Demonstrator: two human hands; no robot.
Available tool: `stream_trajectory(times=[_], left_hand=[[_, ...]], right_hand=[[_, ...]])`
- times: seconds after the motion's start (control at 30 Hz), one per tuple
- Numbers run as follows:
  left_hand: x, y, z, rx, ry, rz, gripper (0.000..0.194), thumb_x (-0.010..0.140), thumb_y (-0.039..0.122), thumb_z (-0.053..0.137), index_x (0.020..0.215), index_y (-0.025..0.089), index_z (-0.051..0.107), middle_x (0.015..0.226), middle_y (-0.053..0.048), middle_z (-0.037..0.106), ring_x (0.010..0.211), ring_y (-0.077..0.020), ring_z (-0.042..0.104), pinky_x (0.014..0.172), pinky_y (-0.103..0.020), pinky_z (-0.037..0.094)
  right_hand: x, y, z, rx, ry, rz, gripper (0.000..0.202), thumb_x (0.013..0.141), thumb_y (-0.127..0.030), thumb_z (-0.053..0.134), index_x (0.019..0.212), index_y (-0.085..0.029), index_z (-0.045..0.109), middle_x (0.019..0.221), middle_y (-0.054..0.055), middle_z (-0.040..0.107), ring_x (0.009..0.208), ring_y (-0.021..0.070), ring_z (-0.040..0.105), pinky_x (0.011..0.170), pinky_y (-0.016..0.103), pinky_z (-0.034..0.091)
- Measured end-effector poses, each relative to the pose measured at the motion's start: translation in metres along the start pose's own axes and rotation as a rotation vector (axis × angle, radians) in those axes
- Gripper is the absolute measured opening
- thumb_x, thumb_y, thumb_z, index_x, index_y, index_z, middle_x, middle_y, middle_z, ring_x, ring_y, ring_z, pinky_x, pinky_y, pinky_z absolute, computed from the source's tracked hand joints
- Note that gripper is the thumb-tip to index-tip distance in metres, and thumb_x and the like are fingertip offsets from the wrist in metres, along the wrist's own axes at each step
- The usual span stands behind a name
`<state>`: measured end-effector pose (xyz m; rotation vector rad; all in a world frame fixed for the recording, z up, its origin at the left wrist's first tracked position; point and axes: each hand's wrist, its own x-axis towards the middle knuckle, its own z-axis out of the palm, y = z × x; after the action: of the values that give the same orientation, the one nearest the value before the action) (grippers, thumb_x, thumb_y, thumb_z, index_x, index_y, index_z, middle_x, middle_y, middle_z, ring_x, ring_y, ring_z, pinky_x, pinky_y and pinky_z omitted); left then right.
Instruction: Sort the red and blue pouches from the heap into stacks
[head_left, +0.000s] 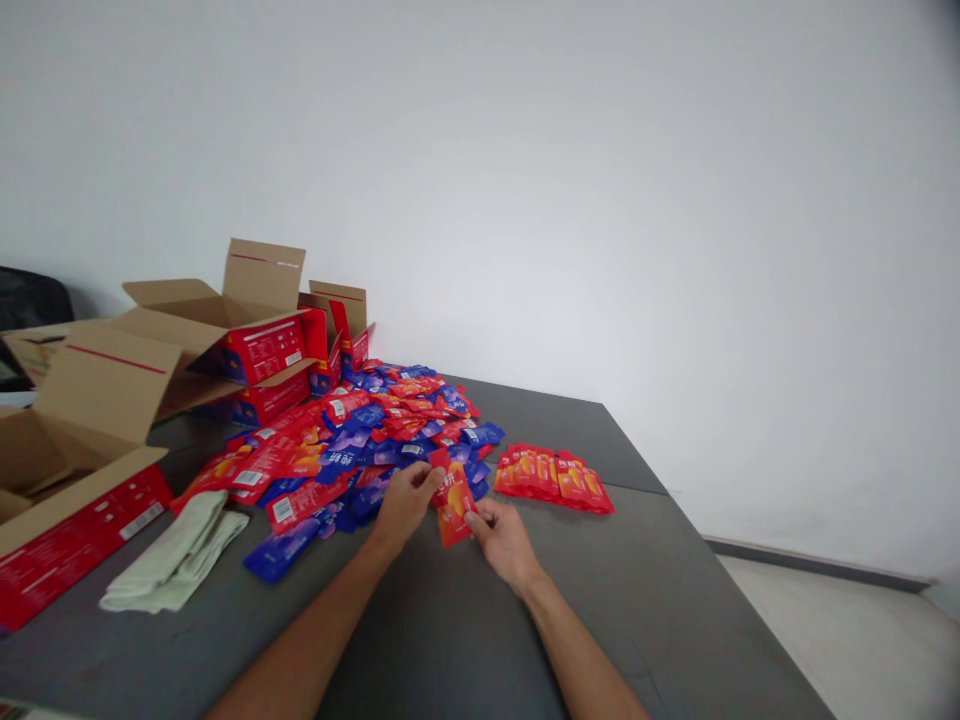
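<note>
Between my two hands is a red sachet (452,500) with an orange fruit print, its printed face turned up. My left hand (405,505) pinches its upper left edge. At its lower right edge, the fingers of my right hand (501,537) are closed on the same sachet. Just beyond my left hand spreads a loose heap of red and blue sachets (352,455). To the right of my hands lies a row of overlapping red sachets (553,478), fruit prints facing up.
Open cardboard boxes with red sides (270,350) stand at the back left, and another open box (90,520) is at the near left. A folded pale green cloth (176,555) lies beside it. The dark table (637,600) meets a white wall behind; its right edge borders the floor.
</note>
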<state>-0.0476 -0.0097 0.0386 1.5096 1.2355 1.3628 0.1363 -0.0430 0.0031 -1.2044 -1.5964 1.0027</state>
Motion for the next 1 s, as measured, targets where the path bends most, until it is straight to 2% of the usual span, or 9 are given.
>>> stream_trajectory(times=[0.1,0.2,0.27,0.43,0.63,0.77,0.83,0.9,1.0], left_hand=[[0.0,-0.002,0.0,0.081,0.037,0.007,0.04,0.085,0.052,0.052,0.062,0.018,0.054,0.058,0.004,0.053,0.057,-0.0112,0.047,0.055,-0.022,0.036],[0.0,-0.004,0.001,0.059,0.086,-0.028,0.039,0.083,0.051,0.054,0.063,0.018,0.054,0.057,0.004,0.054,0.056,-0.0109,0.047,0.053,-0.022,0.034],[-0.001,-0.006,0.003,0.002,0.056,-0.069,0.039,0.082,0.052,0.055,0.067,0.017,0.058,0.06,0.003,0.057,0.056,-0.0112,0.049,0.053,-0.022,0.036],[-0.006,-0.011,0.011,-0.144,-0.154,-0.137,0.035,0.077,0.049,0.063,0.081,0.014,0.066,0.07,0.0,0.067,0.059,-0.0127,0.056,0.056,-0.023,0.041],[-0.007,-0.01,0.011,-0.063,-0.079,-0.138,0.035,0.076,0.046,0.065,0.062,0.016,0.058,0.051,0.003,0.056,0.047,-0.0093,0.048,0.048,-0.021,0.033],[-0.012,-0.01,0.021,-0.21,-0.122,-0.201,0.034,0.076,0.045,0.067,0.089,0.014,0.063,0.073,-0.003,0.069,0.06,-0.0143,0.062,0.056,-0.024,0.045],[-0.016,-0.011,0.032,-0.289,-0.15,-0.204,0.048,0.073,0.038,0.071,0.112,0.015,0.056,0.086,-0.006,0.072,0.073,-0.0181,0.068,0.065,-0.028,0.051],[-0.02,-0.011,0.044,-0.32,-0.148,-0.166,0.063,0.07,0.028,0.072,0.126,0.015,0.046,0.093,-0.007,0.072,0.083,-0.0197,0.069,0.074,-0.032,0.054],[-0.02,-0.011,0.061,-0.291,-0.177,-0.051,0.067,0.071,0.016,0.064,0.135,0.018,0.041,0.104,-0.008,0.071,0.094,-0.0193,0.068,0.085,-0.034,0.054]], right_hand=[[-0.001,-0.002,0.0,0.035,-0.015,0.021,0.031,0.085,-0.046,0.06,0.072,-0.017,0.061,0.062,-0.004,0.054,0.055,0.0097,0.043,0.052,0.021,0.029],[-0.004,-0.008,0.004,0.134,-0.103,0.035,0.032,0.084,-0.048,0.062,0.084,-0.017,0.064,0.067,-0.002,0.059,0.056,0.0103,0.047,0.053,0.021,0.031],[-0.004,-0.01,0.005,0.177,-0.121,0.043,0.034,0.082,-0.049,0.066,0.091,-0.017,0.066,0.073,-0.001,0.064,0.06,0.0117,0.052,0.055,0.022,0.035],[-0.001,-0.009,0.001,0.202,0.008,0.053,0.037,0.078,-0.052,0.07,0.086,-0.016,0.067,0.077,0.002,0.068,0.065,0.0145,0.057,0.059,0.023,0.04],[0.0,-0.006,0.003,0.23,0.064,0.047,0.037,0.076,-0.052,0.071,0.086,-0.016,0.068,0.075,0.001,0.068,0.063,0.0138,0.056,0.058,0.023,0.04],[0.002,-0.004,0.002,0.246,0.169,0.067,0.036,0.076,-0.05,0.072,0.086,-0.016,0.065,0.063,-0.004,0.061,0.052,0.0095,0.046,0.05,0.021,0.032],[0.004,-0.002,-0.001,0.266,0.246,0.06,0.038,0.075,-0.05,0.072,0.088,-0.017,0.063,0.062,-0.004,0.06,0.052,0.0098,0.048,0.05,0.021,0.033],[0.006,-0.001,-0.005,0.288,0.306,0.046,0.04,0.075,-0.052,0.071,0.092,-0.017,0.06,0.064,-0.003,0.063,0.054,0.0118,0.053,0.052,0.022,0.038],[0.007,0.001,-0.013,0.263,0.384,0.023,0.043,0.078,-0.053,0.066,0.102,-0.019,0.057,0.069,-0.001,0.066,0.061,0.0156,0.06,0.057,0.024,0.044]])
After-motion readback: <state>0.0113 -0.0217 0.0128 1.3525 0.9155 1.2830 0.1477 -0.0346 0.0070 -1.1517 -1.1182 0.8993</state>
